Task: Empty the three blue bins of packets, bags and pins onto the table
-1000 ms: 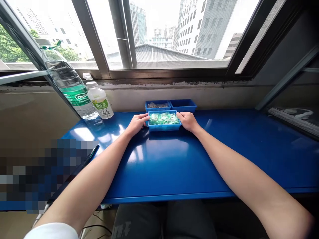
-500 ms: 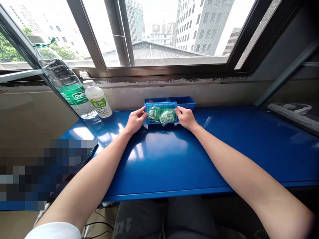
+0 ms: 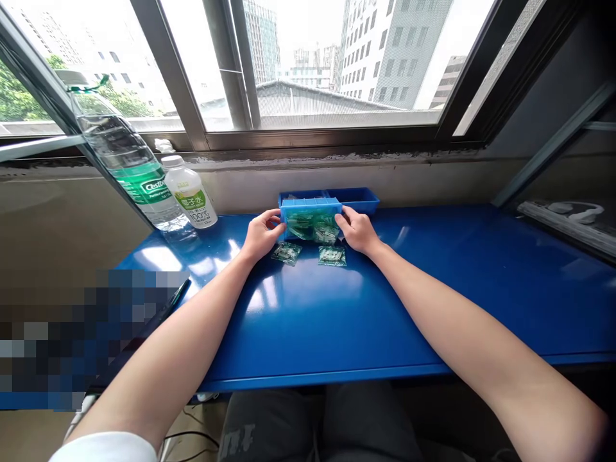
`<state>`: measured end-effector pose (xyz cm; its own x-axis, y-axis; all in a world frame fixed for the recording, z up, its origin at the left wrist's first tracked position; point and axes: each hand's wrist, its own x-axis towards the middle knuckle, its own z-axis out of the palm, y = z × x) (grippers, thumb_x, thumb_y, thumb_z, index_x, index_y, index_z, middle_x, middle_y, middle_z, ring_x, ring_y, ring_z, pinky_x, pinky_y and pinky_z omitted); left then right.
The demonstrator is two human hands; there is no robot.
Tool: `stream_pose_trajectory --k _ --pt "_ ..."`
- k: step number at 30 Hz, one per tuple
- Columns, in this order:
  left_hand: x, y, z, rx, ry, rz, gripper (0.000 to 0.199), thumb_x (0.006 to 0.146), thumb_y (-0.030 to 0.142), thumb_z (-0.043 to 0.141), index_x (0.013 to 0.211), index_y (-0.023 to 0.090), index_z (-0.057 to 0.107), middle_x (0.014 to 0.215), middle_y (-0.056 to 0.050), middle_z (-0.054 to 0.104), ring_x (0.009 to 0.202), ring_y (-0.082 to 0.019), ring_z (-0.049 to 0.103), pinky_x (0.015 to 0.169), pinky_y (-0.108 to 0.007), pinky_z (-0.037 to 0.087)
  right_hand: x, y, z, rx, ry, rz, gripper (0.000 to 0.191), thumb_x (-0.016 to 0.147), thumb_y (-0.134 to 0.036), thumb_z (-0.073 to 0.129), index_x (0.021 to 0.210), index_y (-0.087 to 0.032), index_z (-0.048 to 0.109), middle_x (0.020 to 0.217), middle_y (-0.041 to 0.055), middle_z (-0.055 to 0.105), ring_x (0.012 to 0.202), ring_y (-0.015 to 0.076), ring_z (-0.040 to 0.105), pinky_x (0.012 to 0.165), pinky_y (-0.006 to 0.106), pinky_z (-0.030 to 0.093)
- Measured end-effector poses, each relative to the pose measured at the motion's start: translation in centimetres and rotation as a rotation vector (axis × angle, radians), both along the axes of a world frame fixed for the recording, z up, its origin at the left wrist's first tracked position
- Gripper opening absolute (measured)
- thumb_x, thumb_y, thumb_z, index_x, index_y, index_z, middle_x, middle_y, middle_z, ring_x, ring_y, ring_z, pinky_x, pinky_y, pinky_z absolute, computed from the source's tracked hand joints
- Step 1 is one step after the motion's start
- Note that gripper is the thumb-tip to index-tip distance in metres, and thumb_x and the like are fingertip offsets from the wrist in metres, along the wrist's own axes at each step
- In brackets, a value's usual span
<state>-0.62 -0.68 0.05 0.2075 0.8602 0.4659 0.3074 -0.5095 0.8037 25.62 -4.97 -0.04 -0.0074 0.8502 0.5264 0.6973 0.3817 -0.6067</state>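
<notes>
Tray (image 3: 310, 204) tips toward the wearer over the surface (image 3: 327, 327), left hand (image 3: 261, 235) and right hand (image 3: 359, 231) grasping opposite ends, seemingly so packets (image 3: 332, 255) slide out evenly (two lie below).

A tilted light-blue plastic tray (image 3: 310, 203) partly hides a dark-blue plastic tray (image 3: 308, 192) behind; what small green plastic packets (image 3: 332, 256) hold looks indistinct.

From where I stand, the green label (image 3: 142, 183) on the large water bottle (image 3: 118, 144) reads "Cestbo", cut off at the bottle's edge, with smaller print I can't make out. The small white bottle (image 3: 190, 194) beside it says "子水" and, lower down, "100%". The pale print (image 3: 238, 439) on the dark trousers (image 3: 269, 423) is unreadable.
</notes>
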Motion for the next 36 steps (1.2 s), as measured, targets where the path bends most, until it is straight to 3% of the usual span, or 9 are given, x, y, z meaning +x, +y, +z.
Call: stream_pose_trajectory --k 3,6,11,17,21,27,32,36 --pt "0.2 -0.3 0.3 -0.043 -0.040 -0.007 0.032 0.073 0.034 0.063 0.099 0.016 0.064 0.076 0.000 0.062 0.065 -0.013 0.057 0.064 -0.025 0.046 -0.1 0.1 -0.1 -0.022 0.068 -0.062 0.053 0.088 -0.065 0.035 0.101 -0.019 0.059 0.064 0.0036 0.060 0.061 0.0210 0.057 0.058 0.030 0.038" --pt "0.4 -0.4 0.4 -0.091 -0.062 0.025 0.029 0.079 0.044 0.057 0.088 0.017 0.061 0.069 0.001 0.060 0.061 -0.014 0.057 0.061 -0.026 0.045 -0.2 0.3 0.0 -0.048 0.165 -0.104 0.055 0.087 -0.070 0.029 0.078 -0.021 0.053 0.059 0.0031 0.057 0.056 0.0185 0.054 0.056 0.029 0.037" --pt "0.6 0.1 0.1 -0.116 -0.047 0.085 0.049 0.081 0.063 0.047 0.068 0.018 0.058 0.061 0.000 0.059 0.061 -0.015 0.058 0.060 -0.026 0.043 -0.2 0.5 0.1 -0.092 0.273 -0.149 0.059 0.083 -0.075 0.029 0.064 -0.022 0.047 0.062 0.0033 0.057 0.056 0.0167 0.052 0.056 0.029 0.036" --pt "0.6 1.0 -0.3 -0.272 -0.056 0.126 0.063 0.074 0.075 0.044 0.062 0.016 0.061 0.068 -0.006 0.067 0.073 -0.021 0.062 0.064 -0.027 0.044 -0.3 0.5 0.2 -0.177 0.222 -0.120 0.062 0.082 -0.076 0.029 0.055 -0.020 0.037 0.056 0.0010 0.047 0.056 0.0138 0.042 0.055 0.028 0.030" --pt "0.6 0.9 -0.2 -0.332 -0.074 0.103 0.063 0.073 0.076 0.045 0.060 0.016 0.060 0.068 -0.007 0.067 0.072 -0.021 0.062 0.067 -0.028 0.045 -0.4 0.3 0.2 -0.179 0.229 -0.086 0.064 0.082 -0.077 0.026 0.053 -0.020 0.028 0.052 -0.0004 0.037 0.053 0.0115 0.033 0.052 0.028 0.026" --pt "0.8 0.4 0.0 -0.297 -0.185 0.037 0.055 0.072 0.071 0.054 0.062 0.016 0.056 0.065 -0.003 0.060 0.067 -0.016 0.058 0.064 -0.026 0.047 -0.5 -0.3 0.1 -0.090 0.153 -0.040 0.065 0.083 -0.077 0.025 0.050 -0.020 0.023 0.050 -0.0013 0.028 0.051 0.0099 0.026 0.051 0.029 0.021" --pt "0.8 0.4 0.0 -0.263 -0.284 -0.002 0.053 0.072 0.066 0.057 0.055 0.016 0.054 0.056 -0.001 0.055 0.059 -0.014 0.056 0.066 -0.028 0.049 -0.5 -0.4 0.3 0.034 0.095 -0.022 0.063 0.085 -0.075 0.021 0.053 -0.021 0.026 0.051 -0.0005 0.032 0.050 0.0112 0.031 0.052 0.030 0.023" --pt "0.5 0.0 0.2 -0.193 -0.235 -0.028 0.051 0.073 0.062 0.058 0.050 0.016 0.052 0.052 -0.001 0.051 0.056 -0.014 0.052 0.065 -0.030 0.047 -0.4 -0.5 0.6 0.078 0.080 -0.074 0.063 0.086 -0.074 0.014 0.054 -0.022 0.030 0.054 0.0019 0.040 0.053 0.0138 0.038 0.055 0.030 0.028"
